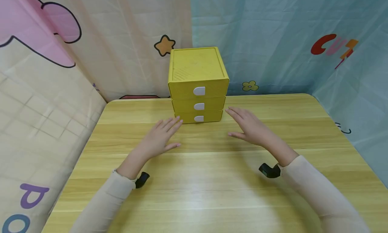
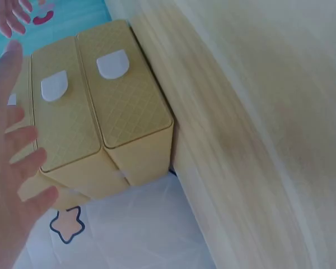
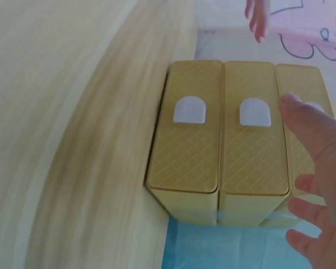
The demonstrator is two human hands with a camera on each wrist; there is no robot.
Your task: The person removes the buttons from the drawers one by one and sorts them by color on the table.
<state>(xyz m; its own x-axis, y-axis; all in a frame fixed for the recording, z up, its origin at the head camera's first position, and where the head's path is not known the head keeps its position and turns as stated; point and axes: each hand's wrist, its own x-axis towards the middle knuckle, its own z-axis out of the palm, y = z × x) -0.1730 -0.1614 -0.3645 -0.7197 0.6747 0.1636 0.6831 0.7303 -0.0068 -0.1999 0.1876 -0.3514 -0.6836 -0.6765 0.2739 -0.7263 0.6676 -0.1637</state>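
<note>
A yellow three-drawer box [image 1: 198, 64] stands at the back of the table, each drawer front bearing a white rounded handle [image 1: 199, 91]. All three drawers are closed. My left hand [image 1: 157, 137] is held out in front of its left side, fingers spread and holding nothing. Opposite it, my right hand [image 1: 250, 125] reaches toward the box's right side, also with straight fingers and nothing in it. In the left wrist view the left hand [image 2: 11, 162] overlaps the drawer fronts [image 2: 123, 95]. The right wrist view has the right hand [image 3: 319, 162] close before the upper drawer.
The wooden table [image 1: 200, 179] has light yellow grain. Printed curtains [image 1: 272, 41] hang behind it and along both sides, near the back of the box. A black wrist device [image 1: 269, 170] sits at the right cuff, another [image 1: 142, 179] at the left.
</note>
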